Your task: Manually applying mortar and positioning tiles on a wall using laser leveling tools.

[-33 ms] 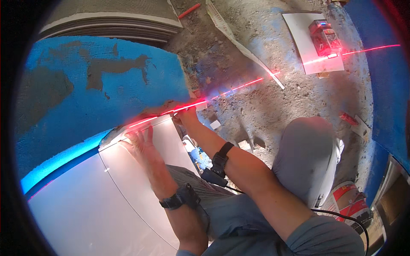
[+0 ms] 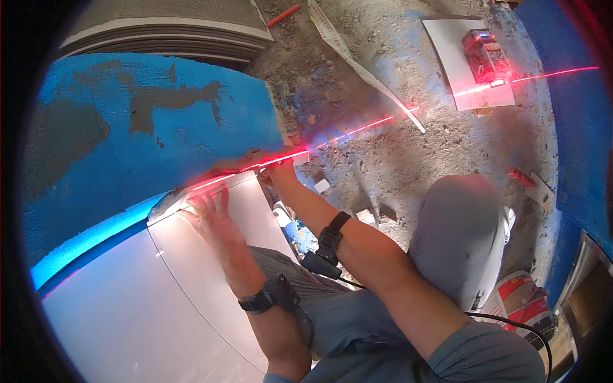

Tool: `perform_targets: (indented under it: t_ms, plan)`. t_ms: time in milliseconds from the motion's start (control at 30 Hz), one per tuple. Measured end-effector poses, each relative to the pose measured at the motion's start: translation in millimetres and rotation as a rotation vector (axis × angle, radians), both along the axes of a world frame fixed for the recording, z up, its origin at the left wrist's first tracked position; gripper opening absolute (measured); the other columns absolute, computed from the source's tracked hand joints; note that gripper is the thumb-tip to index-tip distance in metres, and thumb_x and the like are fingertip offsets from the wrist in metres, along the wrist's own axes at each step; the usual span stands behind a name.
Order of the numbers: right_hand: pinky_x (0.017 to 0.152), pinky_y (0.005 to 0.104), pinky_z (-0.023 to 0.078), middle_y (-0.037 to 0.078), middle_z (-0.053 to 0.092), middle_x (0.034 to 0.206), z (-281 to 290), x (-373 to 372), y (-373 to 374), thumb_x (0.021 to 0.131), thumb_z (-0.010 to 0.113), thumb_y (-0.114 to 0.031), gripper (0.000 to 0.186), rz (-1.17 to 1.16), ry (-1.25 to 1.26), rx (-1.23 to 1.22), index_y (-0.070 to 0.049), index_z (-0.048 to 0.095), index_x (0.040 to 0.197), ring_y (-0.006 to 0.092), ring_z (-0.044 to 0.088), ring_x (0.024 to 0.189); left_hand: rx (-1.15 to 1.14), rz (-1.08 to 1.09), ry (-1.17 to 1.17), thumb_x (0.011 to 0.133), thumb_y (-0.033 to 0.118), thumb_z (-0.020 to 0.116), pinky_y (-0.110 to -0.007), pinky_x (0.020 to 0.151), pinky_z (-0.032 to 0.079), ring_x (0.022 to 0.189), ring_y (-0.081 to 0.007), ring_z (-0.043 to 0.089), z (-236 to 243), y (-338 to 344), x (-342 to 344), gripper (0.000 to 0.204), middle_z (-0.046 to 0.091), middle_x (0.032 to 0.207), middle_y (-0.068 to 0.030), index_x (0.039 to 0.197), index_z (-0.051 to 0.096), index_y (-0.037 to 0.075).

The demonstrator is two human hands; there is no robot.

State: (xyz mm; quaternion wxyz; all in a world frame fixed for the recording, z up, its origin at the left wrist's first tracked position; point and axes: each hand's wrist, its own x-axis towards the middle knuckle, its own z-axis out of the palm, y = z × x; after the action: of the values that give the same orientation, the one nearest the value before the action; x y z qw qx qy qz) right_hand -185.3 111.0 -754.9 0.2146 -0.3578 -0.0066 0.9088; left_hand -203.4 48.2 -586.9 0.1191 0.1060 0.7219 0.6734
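Below the blue-coated ledge [image 2: 166,115], large white tiles [image 2: 108,300] carry a narrow pale strip [image 2: 167,205] along their top edge, where a bright red laser line [image 2: 214,180] runs. My left hand [image 2: 214,220] has its fingers spread, touching that strip and the tile edge. Just right of it, my right hand [image 2: 281,175] reaches the strip's right part with bent fingers pressed on its edge; what exactly they grip is partly hidden. Both forearms wear black strapped devices.
A laser level [image 2: 485,56] sits on a white board [image 2: 440,45] at upper right. A long pale strip [image 2: 357,64], a red tube [image 2: 283,16] and debris lie on the gritty floor. My bent knee [image 2: 453,236] is beside a bucket [image 2: 520,300] and a blue wall [image 2: 575,127].
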Motion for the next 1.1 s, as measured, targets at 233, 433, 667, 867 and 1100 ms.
perform_targets:
  t_ms: [233,433,667,867,1100]
  plan:
    - [0.047,0.0243,0.038,0.005,0.057,0.077,11,12,10,0.069,0.045,0.016,0.035,0.027,0.037,0.062,-0.006,0.059,0.093,0.0121,0.050,0.056,0.016,-0.011,-0.005,0.083,0.055,0.067,-0.051,0.099,0.049,0.131,-0.0363,0.040,-2,-2,-3,0.109,0.030,0.147,-0.0138,0.151,-0.006,0.009]
    - [0.073,0.0357,0.060,0.012,0.062,0.098,25,21,7,0.083,0.054,0.007,0.033,0.213,-0.140,0.086,-0.006,0.049,0.113,0.0228,0.068,0.082,0.023,-0.015,0.003,0.087,0.048,0.067,-0.047,0.098,0.049,0.128,-0.0320,0.044,2,-2,0,0.115,0.039,0.140,-0.0158,0.149,-0.021,0.006]
    - [0.054,0.0271,0.045,0.000,0.057,0.070,27,21,12,0.083,0.065,-0.002,0.012,0.080,-0.087,0.088,-0.010,0.055,0.085,0.0116,0.054,0.060,0.043,-0.018,0.013,0.086,0.048,0.069,-0.048,0.097,0.049,0.126,-0.0304,0.046,-4,-3,-1,0.118,0.041,0.139,-0.0143,0.149,-0.022,0.009]
    - [0.069,0.0312,0.057,0.008,0.060,0.092,18,22,15,0.078,0.055,0.008,0.033,0.165,-0.067,0.150,-0.006,0.050,0.108,0.0179,0.064,0.077,0.034,-0.031,0.000,0.081,0.055,0.069,-0.052,0.100,0.047,0.133,-0.0406,0.036,-5,-2,-3,0.120,0.023,0.150,-0.0179,0.150,-0.019,0.010]
    - [0.059,0.0299,0.052,0.003,0.061,0.074,24,21,6,0.079,0.068,0.001,0.015,0.054,-0.077,0.067,-0.009,0.058,0.084,0.0145,0.060,0.063,0.026,-0.024,0.008,0.079,0.056,0.070,-0.052,0.100,0.048,0.128,-0.0387,0.043,-2,-3,-5,0.121,0.028,0.147,-0.0170,0.150,-0.016,0.009]
